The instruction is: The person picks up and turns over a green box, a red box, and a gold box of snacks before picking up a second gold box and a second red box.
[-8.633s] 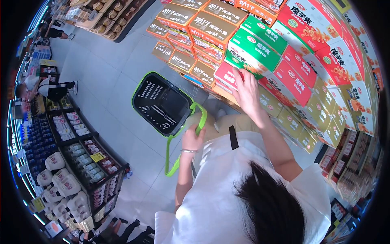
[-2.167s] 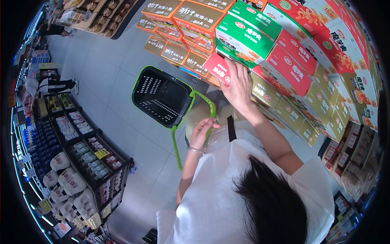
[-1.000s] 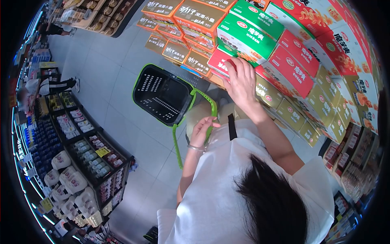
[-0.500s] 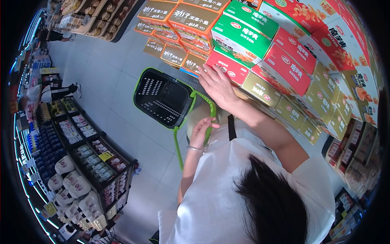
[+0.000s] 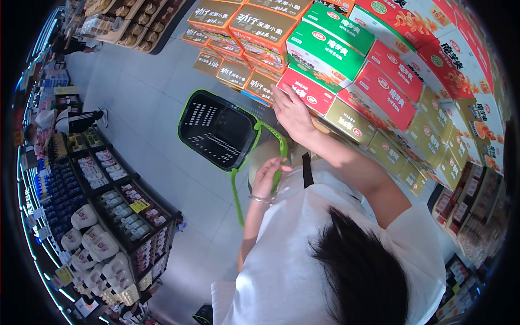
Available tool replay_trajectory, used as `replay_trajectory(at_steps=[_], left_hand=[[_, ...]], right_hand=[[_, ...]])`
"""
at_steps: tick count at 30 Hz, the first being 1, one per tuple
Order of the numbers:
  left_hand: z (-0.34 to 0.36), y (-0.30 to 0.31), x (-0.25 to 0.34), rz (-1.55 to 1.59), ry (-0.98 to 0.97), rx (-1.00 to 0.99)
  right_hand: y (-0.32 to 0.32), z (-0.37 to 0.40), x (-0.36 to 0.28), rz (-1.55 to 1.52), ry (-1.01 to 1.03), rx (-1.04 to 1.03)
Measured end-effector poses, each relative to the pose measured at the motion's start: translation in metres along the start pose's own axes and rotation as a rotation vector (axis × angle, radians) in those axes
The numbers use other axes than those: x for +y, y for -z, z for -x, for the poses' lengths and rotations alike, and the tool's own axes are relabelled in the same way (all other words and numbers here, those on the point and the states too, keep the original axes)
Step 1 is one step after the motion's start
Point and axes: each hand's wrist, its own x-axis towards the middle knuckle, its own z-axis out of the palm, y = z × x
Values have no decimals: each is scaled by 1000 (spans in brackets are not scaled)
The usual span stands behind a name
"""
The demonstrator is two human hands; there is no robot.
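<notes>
My right hand (image 5: 294,115) is stretched forward with its fingers extended, fingertips right at the edge of a red snack box (image 5: 307,89). Nothing is held in it. My left hand (image 5: 266,176) hovers before my body, fingers loosely bent and apart, a bracelet at the wrist. The green handle (image 5: 284,145) of a black shopping basket (image 5: 216,116) passes close by that hand and partly behind it. The basket hangs at my front left, and no goods show inside. Beyond my right hand are a green box (image 5: 330,51) and brown-and-orange boxes (image 5: 262,27) in stacks.
Gold boxes (image 5: 349,120) and more red boxes (image 5: 383,95) fill the display on the right. A shelf unit (image 5: 127,211) with packaged goods and egg-carton-like packs (image 5: 100,244) stands left. A person (image 5: 81,120) is at the far left. Tiled floor (image 5: 146,119) lies between.
My right hand has shifted slightly right and down, its fingers now closer together beside the red box. The left hand and basket stay nearly still.
</notes>
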Motion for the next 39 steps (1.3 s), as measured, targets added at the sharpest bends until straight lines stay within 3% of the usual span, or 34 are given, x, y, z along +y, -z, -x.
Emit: replay_trajectory(at_steps=[7, 17, 19, 20, 23, 39], left_hand=[[3, 1, 1, -2, 7, 5], [-1, 5, -2, -2, 2, -4], [-2, 6, -2, -11, 0, -7], [-3, 7, -2, -5, 8, -12], [-4, 8, 0, -2, 16, -21], [-25, 24, 2, 55, 94, -87]], right_hand=[[-11, 2, 3, 59, 27, 40], [-9, 4, 2, -83, 5, 94], [-4, 6, 4, -593, -17, 198], [0, 12, 5, -744, -32, 367], [9, 32, 8, -903, -31, 434], [10, 112, 44, -796, -274, 490]])
